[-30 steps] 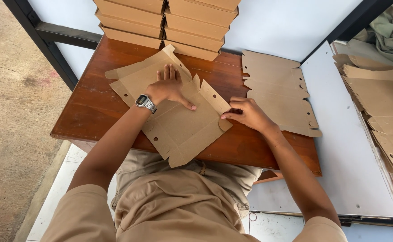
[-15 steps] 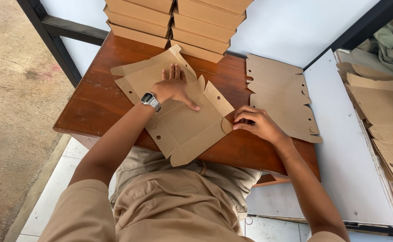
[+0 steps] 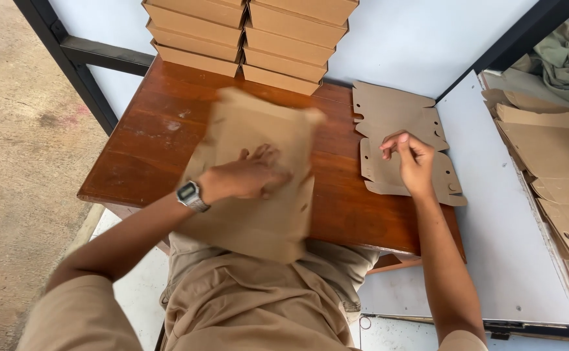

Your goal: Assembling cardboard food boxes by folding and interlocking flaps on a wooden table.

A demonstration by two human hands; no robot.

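So the left hand (image 3: pixel 252 179) is pressing flat, fingers spread, on a blurry half-folded cardboard box (image 3: pixel 258 175) on the desk (image 3: pixel 148 149), the right hand (image 3: pixel 409 156) is hovering loosely curled and empty over the flat blanks (image 3: pixel 395 123), with finished boxes (image 3: pixel 252 32) stacking up behind.

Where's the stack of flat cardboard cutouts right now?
In the head view, the flat cardboard cutouts lie at the right end of the wooden table, under the right hand and just right of the stacked folded boxes.

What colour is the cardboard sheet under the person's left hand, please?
Plain light brown, unprinted; the cardboard sheet under the left hand shows best in the head view.
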